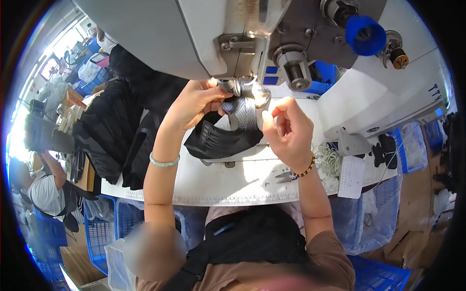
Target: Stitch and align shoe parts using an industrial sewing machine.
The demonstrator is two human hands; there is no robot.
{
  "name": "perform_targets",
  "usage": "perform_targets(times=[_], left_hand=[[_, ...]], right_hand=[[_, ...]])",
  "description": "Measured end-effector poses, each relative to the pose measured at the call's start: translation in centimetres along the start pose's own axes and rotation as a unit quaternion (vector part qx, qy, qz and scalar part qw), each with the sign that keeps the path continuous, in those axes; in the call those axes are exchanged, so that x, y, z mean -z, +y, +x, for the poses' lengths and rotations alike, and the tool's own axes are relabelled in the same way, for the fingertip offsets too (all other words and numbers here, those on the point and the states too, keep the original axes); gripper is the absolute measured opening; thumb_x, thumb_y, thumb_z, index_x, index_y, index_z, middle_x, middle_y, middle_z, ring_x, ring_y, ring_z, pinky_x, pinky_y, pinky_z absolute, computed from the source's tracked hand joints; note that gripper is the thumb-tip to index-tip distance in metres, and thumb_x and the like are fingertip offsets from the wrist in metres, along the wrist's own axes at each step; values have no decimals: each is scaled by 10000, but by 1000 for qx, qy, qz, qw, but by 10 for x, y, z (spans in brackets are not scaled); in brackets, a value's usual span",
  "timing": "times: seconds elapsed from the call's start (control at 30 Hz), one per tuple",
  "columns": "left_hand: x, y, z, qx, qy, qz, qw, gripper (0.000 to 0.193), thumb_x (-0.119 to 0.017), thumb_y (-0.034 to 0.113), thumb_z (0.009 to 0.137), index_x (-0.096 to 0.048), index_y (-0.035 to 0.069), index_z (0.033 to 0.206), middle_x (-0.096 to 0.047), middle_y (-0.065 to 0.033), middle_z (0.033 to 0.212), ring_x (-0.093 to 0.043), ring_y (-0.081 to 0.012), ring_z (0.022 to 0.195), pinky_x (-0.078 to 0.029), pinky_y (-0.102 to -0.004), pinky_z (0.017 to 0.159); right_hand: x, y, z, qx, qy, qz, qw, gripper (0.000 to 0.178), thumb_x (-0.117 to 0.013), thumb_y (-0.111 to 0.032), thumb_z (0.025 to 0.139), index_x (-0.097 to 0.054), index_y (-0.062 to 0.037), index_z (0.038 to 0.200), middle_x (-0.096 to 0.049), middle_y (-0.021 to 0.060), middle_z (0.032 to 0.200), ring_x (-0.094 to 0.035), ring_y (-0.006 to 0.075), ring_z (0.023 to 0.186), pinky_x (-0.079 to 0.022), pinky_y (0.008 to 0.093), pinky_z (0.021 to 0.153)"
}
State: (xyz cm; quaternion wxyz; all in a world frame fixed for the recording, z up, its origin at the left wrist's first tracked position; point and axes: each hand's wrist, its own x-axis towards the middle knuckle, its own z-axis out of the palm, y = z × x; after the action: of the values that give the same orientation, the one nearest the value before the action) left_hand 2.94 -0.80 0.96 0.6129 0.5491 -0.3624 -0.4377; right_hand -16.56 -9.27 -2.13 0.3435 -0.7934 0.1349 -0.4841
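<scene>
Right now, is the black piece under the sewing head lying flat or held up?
Held up: both hands lift its grey mesh end to the needle area.

Matt black cloth shoe upper [221, 138]; glossy metal sewing machine [233, 39].

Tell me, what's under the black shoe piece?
The white sewing table lies under the black shoe piece. The left hand and right hand hold its grey part. The table beneath it is hidden.

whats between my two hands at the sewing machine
In the head view, a strip of grey mesh fabric runs between the left hand and right hand, joined to a black shoe piece under the machine's needle foot.
</scene>
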Motion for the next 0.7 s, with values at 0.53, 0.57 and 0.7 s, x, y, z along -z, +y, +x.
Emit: perform_targets(times=[0.53,0.57,0.7], left_hand=[[37,6,-135,-359,363,445,736,130,-657,7,754,-578,-2,857,-566,-18,722,-508,-52,609,-418,-192,555],[34,-7,-154,-356,399,391,749,96,-647,28,784,-580,-14,839,-570,-19,704,-506,-53,578,-405,-189,520],[-4,-43,-188,-106,313,117,937,136,-603,88,860,-601,-41,818,-598,-47,688,-521,-67,522,-370,-189,427]], right_hand=[[-85,-24,22,-25,-314,193,929,175,-633,-106,849,-542,10,942,-508,-44,622,-381,18,494,-304,196,445],[-86,-23,22,-21,-319,194,927,175,-633,-106,849,-542,10,942,-508,-44,622,-381,18,494,-304,196,445],[-83,-46,17,-145,-340,229,901,182,-631,-110,849,-549,20,947,-515,-26,624,-379,18,472,-311,185,431]])
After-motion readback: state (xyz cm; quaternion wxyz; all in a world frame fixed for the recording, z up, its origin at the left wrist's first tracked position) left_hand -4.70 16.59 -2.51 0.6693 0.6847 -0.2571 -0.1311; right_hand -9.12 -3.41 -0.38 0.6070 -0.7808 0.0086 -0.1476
